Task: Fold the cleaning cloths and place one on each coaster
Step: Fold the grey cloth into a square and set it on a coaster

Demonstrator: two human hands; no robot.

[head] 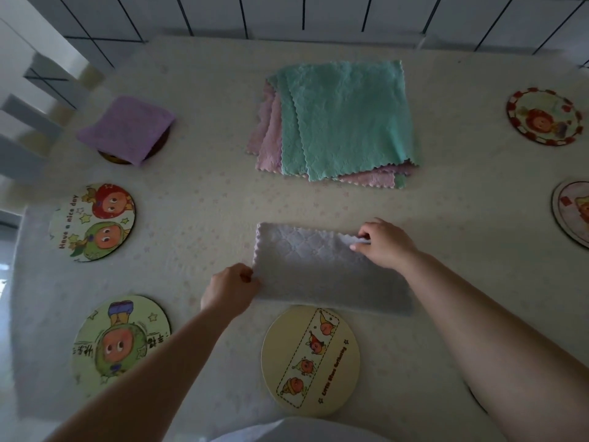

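A pale grey-blue cloth point(312, 269) lies folded in half as a long strip in front of me. My left hand point(231, 290) pinches its near left corner. My right hand point(384, 242) pinches its far right edge, which is lifted slightly. A stack of teal and pink unfolded cloths point(344, 119) sits at the middle back. A folded purple cloth point(127, 129) rests on a coaster at the far left. Bare round cartoon coasters lie at left point(92, 223), near left point(121, 344), near centre point(310, 362), far right point(543, 116) and the right edge point(573, 212).
The table point(197, 193) wears a pale patterned cover. White chair backs point(28, 122) stand at the left side. A tiled wall with dark grout lines runs behind the table's far edge.
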